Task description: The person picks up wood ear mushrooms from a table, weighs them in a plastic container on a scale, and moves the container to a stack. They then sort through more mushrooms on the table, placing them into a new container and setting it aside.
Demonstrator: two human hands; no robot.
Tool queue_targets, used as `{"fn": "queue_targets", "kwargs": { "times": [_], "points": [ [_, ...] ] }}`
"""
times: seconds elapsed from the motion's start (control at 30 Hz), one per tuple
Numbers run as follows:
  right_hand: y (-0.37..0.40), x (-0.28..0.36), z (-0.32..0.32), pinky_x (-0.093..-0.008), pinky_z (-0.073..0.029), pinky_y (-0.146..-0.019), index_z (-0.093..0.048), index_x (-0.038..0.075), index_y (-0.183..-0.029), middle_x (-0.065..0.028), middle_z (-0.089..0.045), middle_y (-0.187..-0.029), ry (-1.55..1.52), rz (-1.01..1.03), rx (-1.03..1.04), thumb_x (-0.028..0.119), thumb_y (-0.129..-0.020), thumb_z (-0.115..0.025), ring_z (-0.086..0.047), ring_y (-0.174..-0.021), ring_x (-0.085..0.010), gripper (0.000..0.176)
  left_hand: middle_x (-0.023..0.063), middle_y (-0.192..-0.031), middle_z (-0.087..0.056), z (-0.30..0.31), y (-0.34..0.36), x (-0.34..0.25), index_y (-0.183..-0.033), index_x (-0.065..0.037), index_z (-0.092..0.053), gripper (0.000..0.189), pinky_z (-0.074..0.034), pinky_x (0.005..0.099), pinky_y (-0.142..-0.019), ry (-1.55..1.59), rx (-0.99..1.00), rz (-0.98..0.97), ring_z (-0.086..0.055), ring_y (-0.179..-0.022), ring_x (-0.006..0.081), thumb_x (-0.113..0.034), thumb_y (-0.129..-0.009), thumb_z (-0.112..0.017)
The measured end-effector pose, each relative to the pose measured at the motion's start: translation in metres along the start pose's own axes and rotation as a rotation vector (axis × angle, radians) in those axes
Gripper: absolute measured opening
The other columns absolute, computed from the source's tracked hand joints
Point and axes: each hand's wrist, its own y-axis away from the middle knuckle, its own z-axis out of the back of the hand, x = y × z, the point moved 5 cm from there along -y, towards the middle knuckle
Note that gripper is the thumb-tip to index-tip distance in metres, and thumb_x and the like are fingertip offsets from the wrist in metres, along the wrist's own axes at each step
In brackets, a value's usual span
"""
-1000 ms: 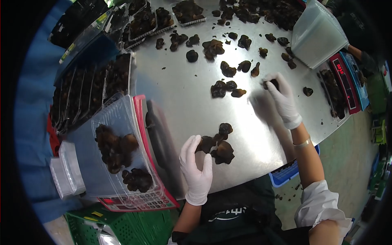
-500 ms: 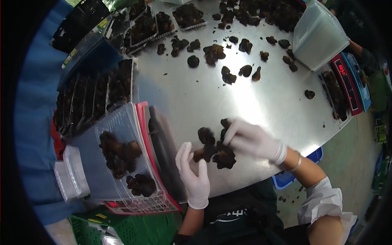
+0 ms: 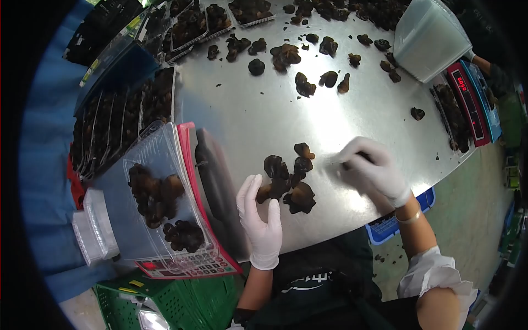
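Observation:
Dark brown fungus-like pieces [image 3: 300,197] lie in a small cluster on the metal table. My left hand [image 3: 261,223], in a white glove, rests at the left side of that cluster, fingers apart, its fingertips beside the nearest piece. To the right of the cluster my gloved right hand [image 3: 374,168] hovers over the table with curled fingers; a dark bit shows at its fingertips, too small and blurred to name. On the red-edged scale [image 3: 184,192] at the left sits a clear plastic tray [image 3: 140,206] with dark pieces in it.
Filled trays [image 3: 118,126] stand at the upper left. More pieces [image 3: 286,56] are scattered across the table [image 3: 236,121]. At the right are a stack of clear containers [image 3: 429,41] and a second scale [image 3: 467,104]. Beyond it, part of another person's arm [image 3: 481,63] shows. Crates stand below.
My right hand has moved away from the cluster, to the right. My left hand stays beside the pieces. The view has shifted slightly.

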Motion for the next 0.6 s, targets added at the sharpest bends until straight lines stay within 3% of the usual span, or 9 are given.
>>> {"fn": "queue_targets", "kwargs": {
  "times": [0.03, 0.13, 0.2, 0.23, 0.33, 0.37, 0.47, 0.53, 0.6],
  "points": [
    [0.017, 0.002, 0.017, -0.027, -0.051, -0.079, -0.065, 0.001, -0.097, -0.0042, -0.065, -0.088, -0.043, -0.023, -0.161, -0.001, -0.09, -0.056, -0.063, -0.084, -0.0124, 0.012, 0.016, -0.141, -0.047, 0.0, 0.0, 0.0, -0.136, -0.001, -0.053, 0.054, -0.04, 0.039, -0.11, -0.019, 0.001, -0.012, -0.049, -0.13, 0.028, 0.008, -0.084, -0.059],
    [0.09, 0.002, 0.082, -0.0254, -0.045, -0.075, -0.063, 0.001, -0.096, -0.0033, -0.059, -0.09, 0.122, 0.207, -0.812, 0.001, -0.096, -0.05, -0.054, -0.079, -0.0109, 0.013, 0.0156, -0.142, -0.047, 0.0, 0.001, -0.001, -0.136, -0.004, -0.055, 0.051, -0.038, 0.0399, -0.111, -0.05, 0.019, -0.025, -0.047, -0.131, 0.0288, 0.003, -0.086, -0.061],
    [0.147, -0.02, 0.124, -0.0259, -0.044, -0.085, -0.063, -0.001, -0.102, -0.0038, -0.06, -0.095, 0.184, 0.183, -1.168, 0.003, -0.097, -0.047, -0.054, -0.088, -0.0116, 0.017, 0.0152, -0.143, -0.046, -0.002, 0.0, -0.003, -0.137, -0.006, -0.056, 0.05, -0.035, 0.0411, -0.112, -0.063, 0.036, -0.032, -0.045, -0.132, 0.0296, -0.001, -0.088, -0.063],
    [0.174, -0.034, 0.144, -0.0287, -0.043, -0.094, -0.062, -0.002, -0.109, -0.006, -0.062, -0.104, 0.296, 0.113, -1.243, 0.003, -0.097, -0.045, -0.057, -0.098, -0.0155, 0.021, 0.0143, -0.144, -0.045, -0.005, 0.0, -0.009, -0.138, -0.008, -0.056, 0.049, -0.033, 0.0423, -0.113, -0.175, 0.079, -0.098, -0.042, -0.133, 0.0305, -0.006, -0.089, -0.064],
    [0.196, -0.039, 0.142, -0.0312, -0.04, -0.103, -0.062, -0.004, -0.115, -0.0097, -0.064, -0.113, 0.619, 0.017, -1.395, 0.004, -0.098, -0.045, -0.057, -0.11, -0.0197, 0.026, 0.0123, -0.147, -0.043, -0.012, 0.001, -0.015, -0.141, -0.011, -0.054, 0.051, -0.029, 0.0459, -0.114, -0.329, 0.157, -0.213, -0.035, -0.136, 0.0329, -0.018, -0.092, -0.064],
    [0.194, -0.04, 0.136, -0.033, -0.039, -0.106, -0.062, -0.004, -0.118, -0.0122, -0.064, -0.12, 0.663, 0.055, -1.346, 0.004, -0.097, -0.045, -0.057, -0.117, -0.0222, 0.029, 0.0128, -0.148, -0.043, -0.014, 0.001, -0.015, -0.142, -0.011, -0.054, 0.052, -0.029, 0.046, -0.114, -0.359, 0.165, -0.196, -0.036, -0.136, 0.0327, -0.017, -0.091, -0.065],
    [0.135, -0.02, 0.089, -0.0336, -0.046, -0.098, -0.064, 0.0, -0.118, -0.0079, -0.066, -0.116, 0.52, -0.046, -0.925, 0.005, -0.096, -0.048, -0.061, -0.108, -0.0211, 0.028, 0.0149, -0.148, -0.043, -0.016, 0.001, -0.011, -0.143, -0.007, -0.051, 0.054, -0.03, 0.0448, -0.114, -0.395, 0.178, -0.183, -0.038, -0.135, 0.0328, -0.01, -0.09, -0.063],
    [0.081, -0.014, 0.039, -0.0339, -0.047, -0.097, -0.065, 0.003, -0.118, -0.0091, -0.066, -0.113, 0.357, 0.049, -0.591, 0.004, -0.09, -0.059, -0.062, -0.108, -0.0229, 0.029, 0.0155, -0.147, -0.044, -0.009, 0.0, -0.004, -0.142, -0.004, -0.05, 0.054, -0.031, 0.0427, -0.114, -0.242, 0.091, -0.127, -0.042, -0.134, 0.0335, -0.004, -0.089, -0.059],
    [0.034, 0.004, -0.007, -0.0417, -0.046, -0.101, -0.061, 0.008, -0.127, -0.016, -0.059, -0.127, 0.455, 0.352, -0.269, -0.002, -0.085, -0.055, -0.057, -0.116, -0.0331, 0.044, 0.0154, -0.145, -0.045, -0.005, 0.003, 0.003, -0.141, 0.0, -0.05, 0.051, -0.034, 0.0404, -0.114, -0.186, 0.041, -0.131, -0.046, -0.133, 0.0308, 0.001, -0.09, -0.055]
  ]
}}
